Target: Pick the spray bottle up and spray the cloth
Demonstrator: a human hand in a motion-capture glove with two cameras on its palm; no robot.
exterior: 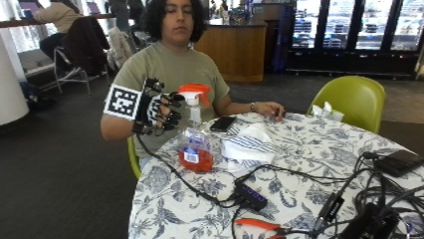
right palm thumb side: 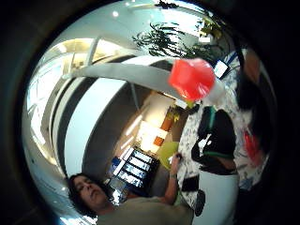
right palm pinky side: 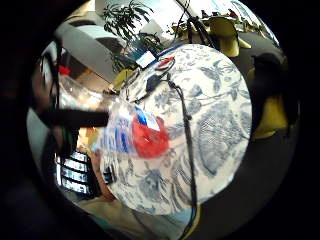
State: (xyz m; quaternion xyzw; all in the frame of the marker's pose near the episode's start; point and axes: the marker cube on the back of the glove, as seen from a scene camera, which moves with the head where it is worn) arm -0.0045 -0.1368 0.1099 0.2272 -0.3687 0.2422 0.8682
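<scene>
Spray bottle: upright, clear body, red liquid low inside, orange-red trigger head on top; base at or just above the tabletop near its edge at the person's side, contact not clear.
Right hand: gloved, at 9 o'clock of the bottle's neck; fingers curled round the neck just below the trigger head.
Cloth: white with dark stripes, crumpled, on the tabletop at 3 o'clock of the bottle, just beside it.
Phone: dark, flat, at 12 o'clock of the cloth.
Bare hand: resting on the tabletop, beyond the phone.
Palm views: bottle close to the palm, floral tabletop behind it.
Foreground: black box with cables, orange-handled pliers.
</scene>
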